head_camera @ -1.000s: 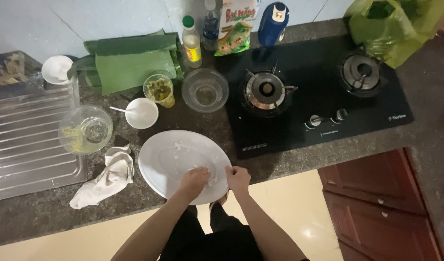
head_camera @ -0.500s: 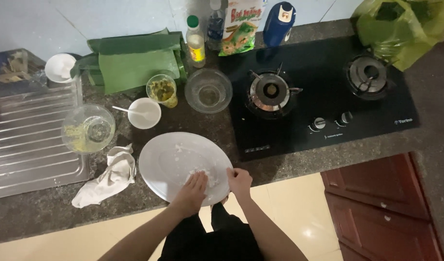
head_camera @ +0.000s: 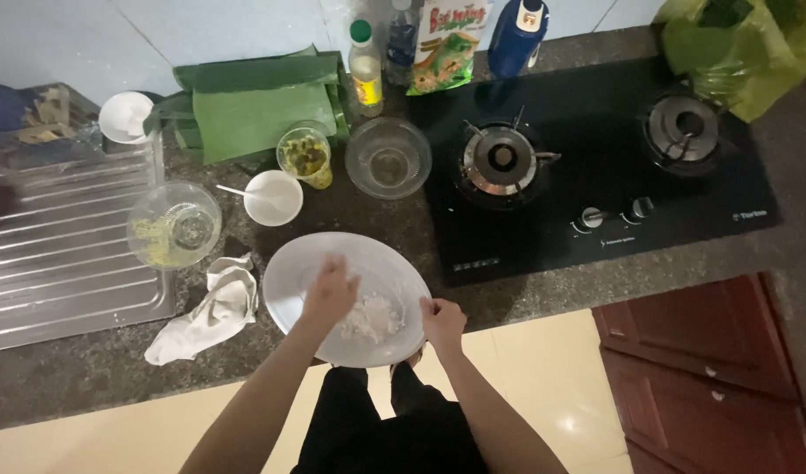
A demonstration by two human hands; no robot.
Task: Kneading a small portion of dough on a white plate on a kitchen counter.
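Head view, looking down on a dark speckled stone counter (head_camera: 526,303). We see the left hand (head_camera: 328,294) over the large white plate (head_camera: 289,272), fingers curled loosely above a white mound of dough (head_camera: 372,318); whether they grip anything we cannot tell. The right hand (head_camera: 441,320) pinches the plate's near rim. Beside the plate lie a crumpled white cloth (head_camera: 205,312), a steel drainboard (head_camera: 65,263) and a black two-burner gas hob (head_camera: 596,167). Below the counter edge we note cream floor tiles (head_camera: 552,386) and a red-brown cabinet (head_camera: 710,369).
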